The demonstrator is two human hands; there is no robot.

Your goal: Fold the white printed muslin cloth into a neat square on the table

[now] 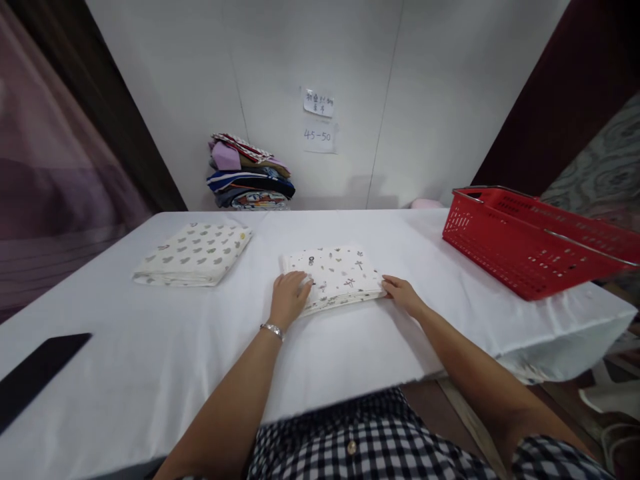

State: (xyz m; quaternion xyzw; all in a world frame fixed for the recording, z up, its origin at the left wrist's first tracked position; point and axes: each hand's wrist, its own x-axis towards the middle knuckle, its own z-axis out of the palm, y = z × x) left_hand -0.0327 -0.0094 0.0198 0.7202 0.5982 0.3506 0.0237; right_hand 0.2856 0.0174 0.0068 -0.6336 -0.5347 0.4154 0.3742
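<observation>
A white folded cloth [335,273] with small palm tree and animal prints lies flat on the table in front of me. My left hand [291,293] rests over its left edge, palm down, fingers stretched and thumb apart. At the opposite side, my right hand [400,292] has the right edge between thumb and fingers; the fingertips are partly hidden. To the left lies a second white folded cloth [200,253], patterned with grey leaf-like shapes and one yellow spot. Neither hand touches it.
A red plastic basket [505,250] with metal handles stands at the table's right. A pile of folded fabrics [250,175] sits behind the far edge, against the wall. A flat black object [40,373] lies at the left on the white-covered table [200,373]. Paper signs [320,137] hang on the wall.
</observation>
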